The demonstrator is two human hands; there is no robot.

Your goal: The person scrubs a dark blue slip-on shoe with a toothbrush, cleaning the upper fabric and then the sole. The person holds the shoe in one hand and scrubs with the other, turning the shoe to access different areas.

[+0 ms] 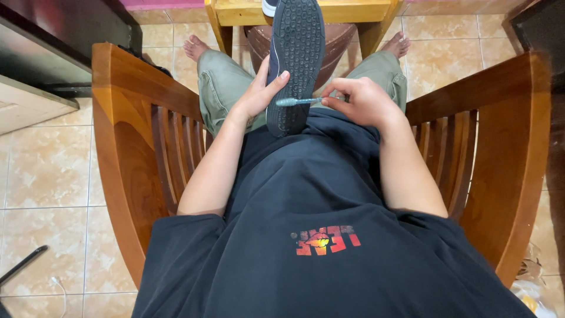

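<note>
From up here I look straight down on a wooden armchair (126, 141) with slatted sides, standing on a pale tiled floor (47, 176); its curved arms frame the whole scene left and right. I sit in it in a dark shirt (318, 194) with a small red and orange print on the chest, and green shorts (220, 82) cover my thighs, with both bare feet showing on the tiles beyond the knees. Ahead of my knees stands a yellow wooden stool (347, 12), and a brown rounded seat or pot sits just under it; I cannot tell which. Dark furniture fills the top left corner. In my lap, between my two hands, a dark shoe (294, 65) stands roughly on its heel end with its studded sole turned up toward me, its toe pointing away toward the stool. My left hand (259, 91) holds the shoe along its left edge, fingers together and pressed flat to the side, thumb lying across the sole. My right hand (362, 100) pinches the handle of a small brush (297, 101), fingers curled tight round it; the pale bristled head lies crosswise on the sole near the heel, touching the rubber just beside my left thumb.
</note>
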